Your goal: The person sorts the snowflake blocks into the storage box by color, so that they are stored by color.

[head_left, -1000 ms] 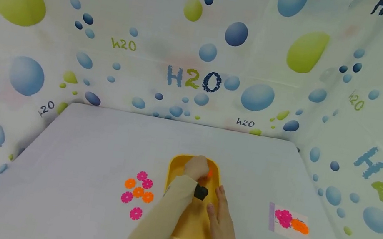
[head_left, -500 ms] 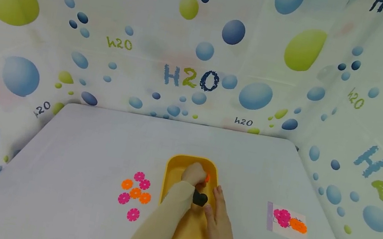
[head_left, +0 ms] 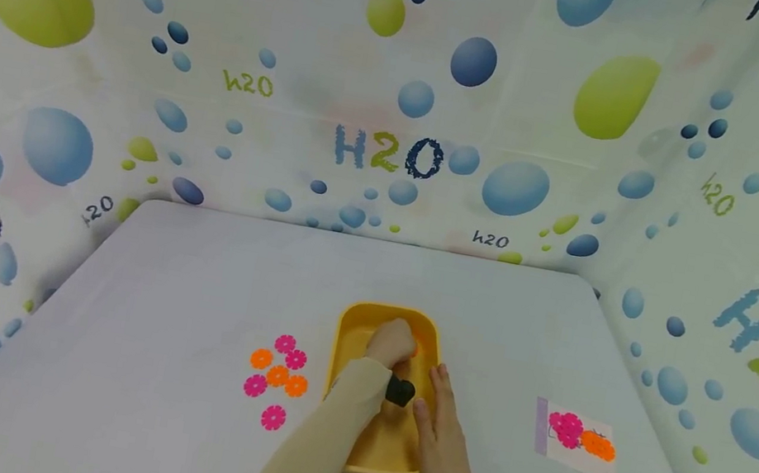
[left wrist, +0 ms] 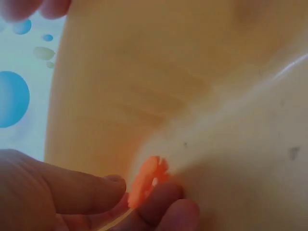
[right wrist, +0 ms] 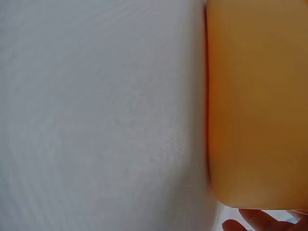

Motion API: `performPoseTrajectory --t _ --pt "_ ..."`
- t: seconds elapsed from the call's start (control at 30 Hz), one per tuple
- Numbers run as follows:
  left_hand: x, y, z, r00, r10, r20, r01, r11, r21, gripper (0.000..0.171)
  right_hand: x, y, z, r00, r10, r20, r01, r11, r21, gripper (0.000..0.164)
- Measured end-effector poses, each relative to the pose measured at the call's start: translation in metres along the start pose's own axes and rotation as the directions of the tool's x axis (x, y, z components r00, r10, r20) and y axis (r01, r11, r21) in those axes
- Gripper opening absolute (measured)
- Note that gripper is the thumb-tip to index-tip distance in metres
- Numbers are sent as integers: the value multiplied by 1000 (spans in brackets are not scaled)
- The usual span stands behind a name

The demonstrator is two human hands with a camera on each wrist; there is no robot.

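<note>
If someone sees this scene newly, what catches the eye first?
Probably the yellow tray on the white table, inside which the left hand pinches an orange flower-shaped piece. Left of the tray lie loose pink and orange pieces; right of it, a card bears pink and orange shapes.

a white counter bears a yellow tray, flower-shaped discs to its left, a card to its right.

Draped booth, H2O-print sheeting, white table
</note>
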State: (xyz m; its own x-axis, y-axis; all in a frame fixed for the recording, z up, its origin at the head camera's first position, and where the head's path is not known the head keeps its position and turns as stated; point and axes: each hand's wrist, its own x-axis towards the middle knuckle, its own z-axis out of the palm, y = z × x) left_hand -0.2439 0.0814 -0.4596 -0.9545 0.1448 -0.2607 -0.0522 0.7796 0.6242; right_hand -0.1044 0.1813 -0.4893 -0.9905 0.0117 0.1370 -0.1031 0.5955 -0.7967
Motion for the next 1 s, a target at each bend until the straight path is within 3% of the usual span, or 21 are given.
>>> performPoseTrajectory --t 0.23,0.5,0.63,0.73,0.83,0.9,1.0 --pt "-10 8 -11 1000 0 -10 0 997 77 15 3 0 -2 1000 -4 2 4 1000 -10 53" --pt "-24 22 -37 992 86 -95 -70 985 158 18 5 -1 -2 1000 -5 12 5 1000 10 52" --pt "-33 24 -57 968 167 -188 -140 979 149 29 6 -3 -2 1000 -11 13 11 1000 2 52" --pt "-42 18 -73 929 243 -279 -215 968 127 30 7 -5 -2 1000 -7 20 7 1000 -3 53" --pt "-51 6 -91 894 277 -352 -254 961 111 28 6 -6 -3 1000 -5 20 5 1000 4 53" --pt "-55 -4 -101 886 261 -383 -240 965 100 27 6 -6 -4 1000 -2 19 2 1000 8 52" --pt "-57 -21 -112 890 210 -403 -189 978 93 29 5 -7 -7 1000 8 25 -8 1000 13 53"
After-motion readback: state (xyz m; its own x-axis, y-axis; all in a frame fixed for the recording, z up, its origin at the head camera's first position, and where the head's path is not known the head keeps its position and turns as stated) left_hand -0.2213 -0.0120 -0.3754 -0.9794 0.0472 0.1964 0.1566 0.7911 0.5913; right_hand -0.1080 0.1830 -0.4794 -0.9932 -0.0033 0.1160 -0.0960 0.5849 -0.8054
